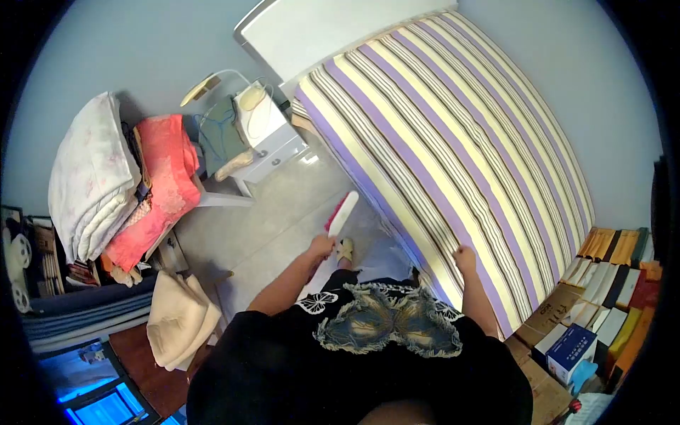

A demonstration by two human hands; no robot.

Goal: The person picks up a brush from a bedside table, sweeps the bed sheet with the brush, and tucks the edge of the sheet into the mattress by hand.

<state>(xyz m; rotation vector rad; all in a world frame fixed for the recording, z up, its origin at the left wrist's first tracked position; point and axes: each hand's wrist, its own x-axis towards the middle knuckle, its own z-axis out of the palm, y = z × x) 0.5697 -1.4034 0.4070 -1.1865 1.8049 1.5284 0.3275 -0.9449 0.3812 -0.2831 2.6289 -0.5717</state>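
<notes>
My left hand (322,246) is wrapped round the handle of a bed brush (343,214) with a white back and red bristles. The brush points up and away over the grey floor, beside the bed's near side. Over the striped bed sheet (453,163), my right hand (465,259) is closed, its knuckles right at the cloth; what its fingers hold, if anything, is hidden. Purple, cream and dark stripes run along the sheet, which lies mostly flat with slight ripples.
A white nightstand (273,145) with a lamp (204,91) stands by the headboard (312,35). Folded quilts (95,177) and a red cloth (166,177) are piled at left, above a beige cloth (180,322). Boxes (570,350) and books (602,283) line the bed's right end.
</notes>
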